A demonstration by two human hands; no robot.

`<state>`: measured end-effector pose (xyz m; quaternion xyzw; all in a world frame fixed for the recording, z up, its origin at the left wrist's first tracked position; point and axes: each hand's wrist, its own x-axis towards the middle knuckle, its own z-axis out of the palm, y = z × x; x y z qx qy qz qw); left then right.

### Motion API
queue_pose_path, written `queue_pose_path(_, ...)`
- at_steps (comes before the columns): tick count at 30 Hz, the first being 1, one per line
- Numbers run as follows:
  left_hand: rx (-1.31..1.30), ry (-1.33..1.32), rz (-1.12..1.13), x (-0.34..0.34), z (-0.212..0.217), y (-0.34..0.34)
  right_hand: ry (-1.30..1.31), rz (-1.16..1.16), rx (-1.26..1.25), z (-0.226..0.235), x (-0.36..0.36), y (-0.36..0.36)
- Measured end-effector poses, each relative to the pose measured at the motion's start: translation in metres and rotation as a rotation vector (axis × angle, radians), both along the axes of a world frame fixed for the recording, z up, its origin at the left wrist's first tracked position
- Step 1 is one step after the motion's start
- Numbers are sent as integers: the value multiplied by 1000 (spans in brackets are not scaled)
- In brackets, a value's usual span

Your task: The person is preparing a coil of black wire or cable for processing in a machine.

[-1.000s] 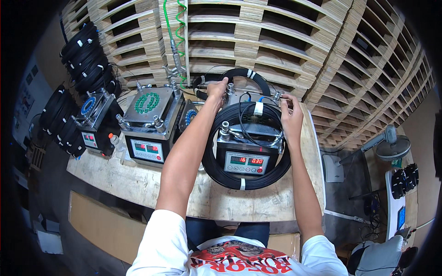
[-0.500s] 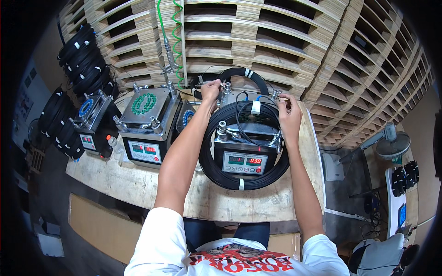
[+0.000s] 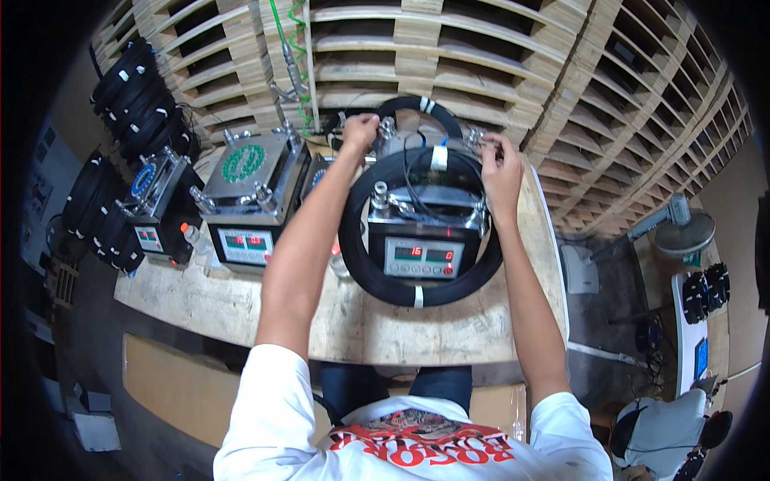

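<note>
A bench polishing machine [image 3: 385, 276] with a lit red-digit panel stands in front of me. A large black cable coil [image 3: 357, 272], tied with white bands, leans around its front. My left hand [image 3: 360, 133] is closed at the rear left corner post [image 3: 387, 127], its fingertips pinched against the knob. At the rear right corner post [image 3: 475, 138], my right hand [image 3: 501, 167] has its thumb and fingers pinched at the knob. The front left post [image 3: 380, 194] stands untouched. Thin black leads with blue ends cross the machine's top, partly hidden by the coil.
Two similar machines stand left, the nearer one [image 3: 241, 196] holding a ring of green connectors [image 3: 242, 163]. A bottle with an orange cap [image 3: 190, 232] sits between them. Stacked black coils [image 3: 136, 88] rise far left. Wooden pallets [image 3: 481, 60] wall the back; a fan [image 3: 683, 236] stands right.
The view has shifted slightly, so the bench sits a little higher. The red digits on the front machine's panel have changed. Both hands stay at the rear corner posts.
</note>
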<state>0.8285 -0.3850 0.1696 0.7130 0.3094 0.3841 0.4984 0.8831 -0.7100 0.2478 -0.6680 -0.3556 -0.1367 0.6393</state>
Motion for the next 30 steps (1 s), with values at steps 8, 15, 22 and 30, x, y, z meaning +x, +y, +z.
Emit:
queue_pose_path(8, 452, -298, -119, -104, 74, -169, -34, -110, -4, -6, 26, -16)
queue_pose_path(15, 1122, -19, -67, -159, 41, -224, 5, -148, 10, -7, 18, -20)
queue_pose_path(22, 736, -294, -20, -156, 6, -204, 1, -133, 24, -7, 13, -18)
queue_pose_path(30, 784, -104, 310, -155, -8, -200, -23, -142, 13, -5, 13, -18)
